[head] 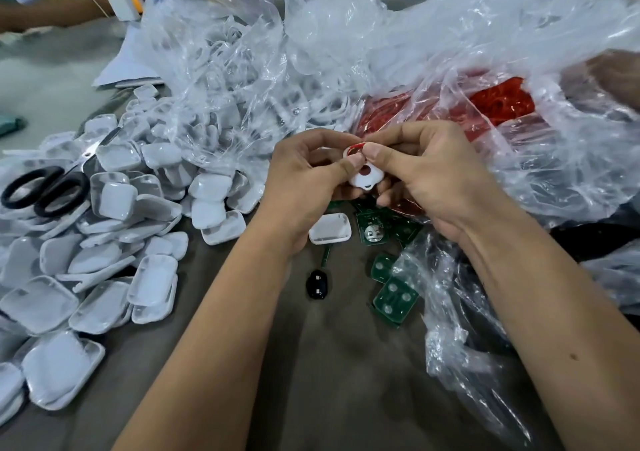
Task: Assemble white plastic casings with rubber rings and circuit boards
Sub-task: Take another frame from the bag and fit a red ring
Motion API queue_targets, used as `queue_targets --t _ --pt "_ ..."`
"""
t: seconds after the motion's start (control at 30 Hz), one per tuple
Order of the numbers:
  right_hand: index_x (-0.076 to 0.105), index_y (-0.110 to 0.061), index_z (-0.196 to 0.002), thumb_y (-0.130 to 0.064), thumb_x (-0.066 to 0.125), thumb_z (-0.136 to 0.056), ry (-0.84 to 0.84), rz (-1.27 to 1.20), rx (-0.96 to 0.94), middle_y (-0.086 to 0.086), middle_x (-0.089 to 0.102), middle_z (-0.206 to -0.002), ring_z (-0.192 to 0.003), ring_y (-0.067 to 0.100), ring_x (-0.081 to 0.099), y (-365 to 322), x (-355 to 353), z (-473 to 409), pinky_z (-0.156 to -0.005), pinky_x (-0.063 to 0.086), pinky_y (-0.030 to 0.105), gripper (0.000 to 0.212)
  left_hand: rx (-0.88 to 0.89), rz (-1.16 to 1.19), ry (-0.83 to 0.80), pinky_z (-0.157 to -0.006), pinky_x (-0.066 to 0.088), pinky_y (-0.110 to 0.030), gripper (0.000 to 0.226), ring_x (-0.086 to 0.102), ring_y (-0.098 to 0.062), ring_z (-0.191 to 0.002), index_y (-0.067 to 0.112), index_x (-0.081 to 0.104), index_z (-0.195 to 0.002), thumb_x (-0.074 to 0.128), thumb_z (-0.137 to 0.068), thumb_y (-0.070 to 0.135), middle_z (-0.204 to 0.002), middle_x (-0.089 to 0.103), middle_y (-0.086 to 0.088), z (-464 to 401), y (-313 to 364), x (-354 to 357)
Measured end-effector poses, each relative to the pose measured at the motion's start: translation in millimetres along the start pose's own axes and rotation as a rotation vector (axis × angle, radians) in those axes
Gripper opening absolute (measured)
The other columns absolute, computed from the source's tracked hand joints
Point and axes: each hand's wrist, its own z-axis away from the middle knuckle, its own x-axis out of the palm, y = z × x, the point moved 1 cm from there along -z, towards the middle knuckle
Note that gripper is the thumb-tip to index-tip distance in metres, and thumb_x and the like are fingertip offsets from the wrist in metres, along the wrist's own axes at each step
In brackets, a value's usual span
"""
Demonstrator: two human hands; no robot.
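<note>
Both hands up over the table's middle. My left hand (pixel 304 170) cradles a white casing (pixel 363 173) from beneath, thumb pinched onto its face to stop it turning. My right hand (pixel 426 173) pinches the same piece from the other side, thumb and forefinger nipping a red rubber ring (pixel 356 146) at the casing's upper edge; I judge I'm seating it in the groove, hence the two-sided grip.

Stock kept within reach: just below my hands, one loose casing half (pixel 330 229) and green circuit boards (pixel 394 298), some half under a clear bag (pixel 460 329). More red rings sit in a plastic bag (pixel 498 104) just behind my right hand. A heap of white casings (pixel 114 215) spreads left, black-handled scissors (pixel 48 187) lying on it. A small black part (pixel 318 283) lies apart.

Surface: dull grey-brown tabletop (pixel 329 364). Another person's arm (pixel 52 7) shows far left.
</note>
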Motion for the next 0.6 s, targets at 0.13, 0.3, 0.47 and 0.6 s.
queue_targets --t 0.13,0.3,0.47,0.6 --pt "0.074 0.001 -0.100 -0.008 0.076 -0.093 -0.019 -0.013 0.008 0.015 0.075 -0.078 -0.048 0.017 0.060 0.2 0.4 -1.1 -0.043 0.053 0.025 0.012 -0.036 0.036 -0.008 -0.058 0.054 -0.025 0.010 0.069 -0.019 -0.065 0.004 0.073 -0.094 0.071 -0.089 -0.005 -0.078 0.073 -0.015 0.6 2.1 -0.6" --pt "0.072 0.000 -0.099 -0.006 0.076 -0.092 -0.063 -0.071 -0.020 0.018 0.073 -0.078 -0.048 0.018 0.058 -1.2 -0.8 0.5 -0.042 0.051 0.025 0.010 -0.015 0.064 -0.050 -0.059 0.055 -0.027 0.014 0.071 -0.021 -0.070 0.007 0.071 -0.094 0.071 -0.089 -0.007 -0.085 0.075 -0.016 0.2 2.7 -2.0" --pt "0.074 0.002 -0.105 -0.010 0.069 -0.097 -0.114 -0.147 0.000 0.013 0.071 -0.080 -0.060 0.015 0.060 -4.1 -5.3 3.4 -0.049 0.055 0.022 0.015 0.048 0.104 -0.070 -0.065 0.059 -0.029 0.017 0.071 -0.020 -0.072 0.002 0.066 -0.104 0.069 -0.090 -0.008 -0.085 0.075 -0.012 0.5 6.1 -4.9" --pt "0.072 0.004 -0.102 -0.007 0.068 -0.096 -0.126 -0.171 -0.001 0.013 0.068 -0.080 -0.060 0.013 0.056 -6.8 -6.0 5.2 -0.047 0.051 0.019 0.013 0.068 0.108 -0.083 -0.067 0.060 -0.031 0.020 0.071 -0.025 -0.076 0.001 0.065 -0.107 0.068 -0.090 -0.009 -0.088 0.074 -0.016 0.9 7.8 -5.8"
